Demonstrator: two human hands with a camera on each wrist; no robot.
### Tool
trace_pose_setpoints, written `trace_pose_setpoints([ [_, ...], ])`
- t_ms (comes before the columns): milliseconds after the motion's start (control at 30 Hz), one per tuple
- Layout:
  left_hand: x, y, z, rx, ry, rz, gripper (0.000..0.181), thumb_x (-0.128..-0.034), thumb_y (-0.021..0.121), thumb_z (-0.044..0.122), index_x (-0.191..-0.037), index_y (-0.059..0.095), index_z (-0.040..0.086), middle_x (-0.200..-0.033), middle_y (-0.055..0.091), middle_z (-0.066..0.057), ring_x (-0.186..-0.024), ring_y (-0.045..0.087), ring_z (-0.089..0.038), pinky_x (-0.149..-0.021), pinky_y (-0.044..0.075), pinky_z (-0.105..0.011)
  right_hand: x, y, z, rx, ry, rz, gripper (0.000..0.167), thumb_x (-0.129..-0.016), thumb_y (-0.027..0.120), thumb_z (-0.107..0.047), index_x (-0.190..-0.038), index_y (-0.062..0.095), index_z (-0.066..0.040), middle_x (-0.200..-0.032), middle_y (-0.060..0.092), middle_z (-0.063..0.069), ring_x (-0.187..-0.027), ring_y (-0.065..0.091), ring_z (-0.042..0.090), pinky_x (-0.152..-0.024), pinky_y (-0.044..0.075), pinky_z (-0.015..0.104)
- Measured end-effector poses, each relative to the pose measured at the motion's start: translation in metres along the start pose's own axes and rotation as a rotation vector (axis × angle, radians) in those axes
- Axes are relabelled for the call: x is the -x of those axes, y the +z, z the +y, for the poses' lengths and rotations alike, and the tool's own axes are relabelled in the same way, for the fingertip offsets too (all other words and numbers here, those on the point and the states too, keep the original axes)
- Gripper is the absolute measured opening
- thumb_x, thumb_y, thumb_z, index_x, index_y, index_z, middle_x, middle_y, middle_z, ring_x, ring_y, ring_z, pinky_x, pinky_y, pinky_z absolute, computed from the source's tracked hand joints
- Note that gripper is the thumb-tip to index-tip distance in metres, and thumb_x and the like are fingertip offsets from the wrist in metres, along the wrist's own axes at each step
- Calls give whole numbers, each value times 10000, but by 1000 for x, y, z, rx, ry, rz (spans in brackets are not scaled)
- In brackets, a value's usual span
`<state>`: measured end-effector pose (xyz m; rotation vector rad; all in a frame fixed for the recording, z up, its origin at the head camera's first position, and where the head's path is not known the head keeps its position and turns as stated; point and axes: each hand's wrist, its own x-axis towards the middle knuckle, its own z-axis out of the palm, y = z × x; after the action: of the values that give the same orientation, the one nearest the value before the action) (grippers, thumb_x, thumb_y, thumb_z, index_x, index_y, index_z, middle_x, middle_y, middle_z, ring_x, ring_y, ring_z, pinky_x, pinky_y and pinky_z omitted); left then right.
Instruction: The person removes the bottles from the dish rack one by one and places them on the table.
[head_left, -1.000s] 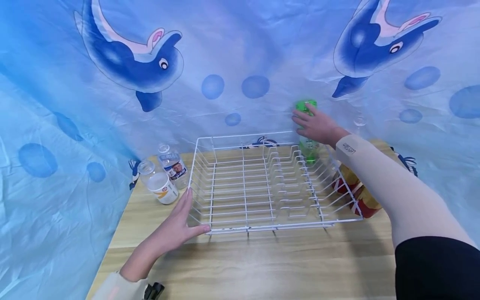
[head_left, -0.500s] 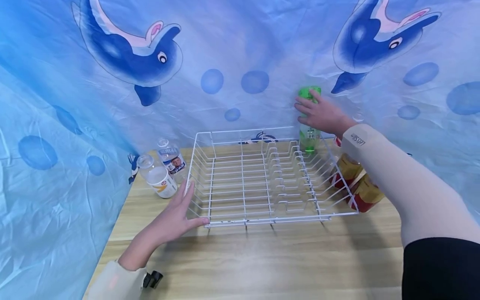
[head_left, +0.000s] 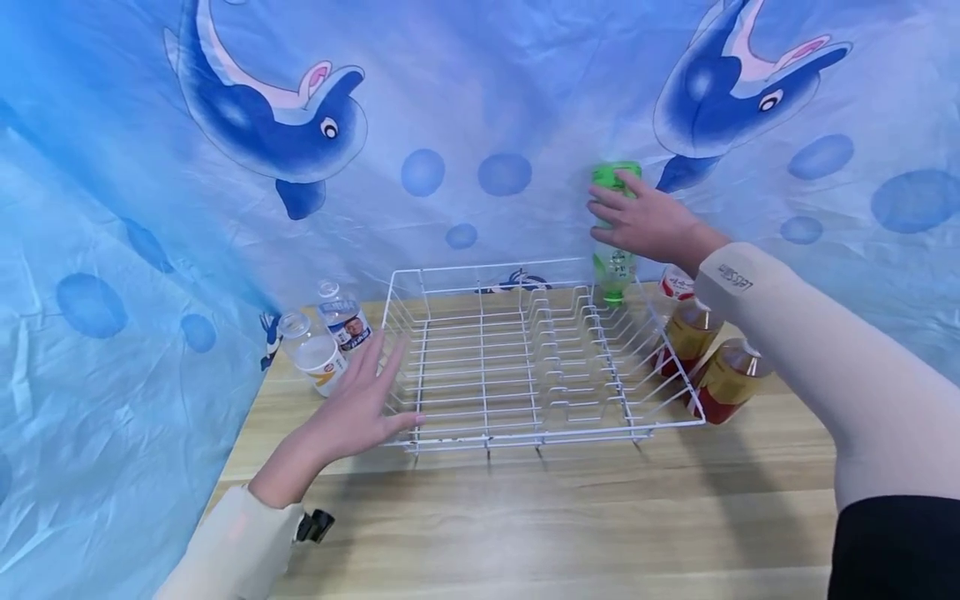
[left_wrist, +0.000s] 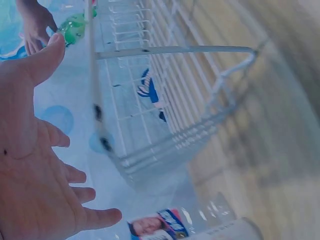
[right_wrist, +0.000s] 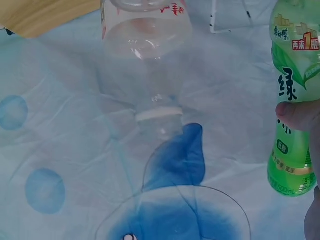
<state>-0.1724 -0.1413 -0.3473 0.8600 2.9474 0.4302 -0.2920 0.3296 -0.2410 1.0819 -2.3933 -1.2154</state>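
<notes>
A green tea bottle [head_left: 615,267] is upside down, neck lowest, at the far right corner of a white wire dish rack [head_left: 480,438]. My right hand [head_left: 652,221] grips it from the right, thumb against its label in the right wrist view. Whether the neck is inside the rack or behind it I cannot tell. My left hand [head_left: 352,412], fingers spread, hovers at the rack's near left corner and holds nothing. In the left wrist view a gap shows between that hand and the rack's rim [left_wrist: 175,49].
Left of the rack stand a white-labelled clear bottle [head_left: 318,367] and another with a blue label [head_left: 345,319]. On the right are two gold-and-red-labelled bottles [head_left: 726,382] and a clear bottle [right_wrist: 150,35]. A blue dolphin curtain [head_left: 465,83] hangs behind the wooden table [head_left: 525,517].
My left hand has lifted off the rack's left rim, its fingers rising. In my right hand the green tea bottle has risen slightly. More of the bottles at right now shows.
</notes>
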Motion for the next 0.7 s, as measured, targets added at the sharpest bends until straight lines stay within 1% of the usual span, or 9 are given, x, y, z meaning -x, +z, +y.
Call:
trace_pose_setpoints([
  [100,-13,-6,8,-20,16,1,1128,-876,683,624,-1634,1,142,-1656,-130,-217,-1513,-96,-417,-1180,47,-658,6,-10,0,-9,2,27,838,-697,874,47,-1446,554,-150,-1549,401,207,-1480,229,424,-1182,103,654],
  [267,-32,-15,18,-59,8,-1,1123,-873,643,679,-1635,12,147,-1662,-157,-171,-1520,-92,-388,-1159,124,-685,12,-24,2,-5,-2,87,853,-651,900,43,-1418,571,-135,-1517,433,221,-1462,268,426,-1180,145,645],
  [400,-41,-22,24,-92,-3,-5,1115,-887,633,669,-1632,-23,159,-1660,-185,-148,-1522,-107,-370,-1175,113,-662,16,-33,0,-30,-13,117,855,-649,896,58,-1417,563,-115,-1509,433,234,-1453,281,433,-1168,177,655],
  [533,-48,-28,34,-103,0,5,1110,-900,635,645,-1624,-75,193,-1662,-184,-141,-1520,-128,-361,-1190,74,-637,21,-40,-3,-74,-18,118,840,-675,860,109,-1425,550,-107,-1514,425,239,-1447,293,436,-1139,235,674],
  [700,-56,-34,47,-122,14,29,1108,-900,649,629,-1621,-91,232,-1669,-178,-107,-1524,-136,-325,-1203,110,-602,28,-47,-8,-127,-25,140,883,-667,841,145,-1453,519,-98,-1523,407,250,-1449,275,454,-1128,237,688],
])
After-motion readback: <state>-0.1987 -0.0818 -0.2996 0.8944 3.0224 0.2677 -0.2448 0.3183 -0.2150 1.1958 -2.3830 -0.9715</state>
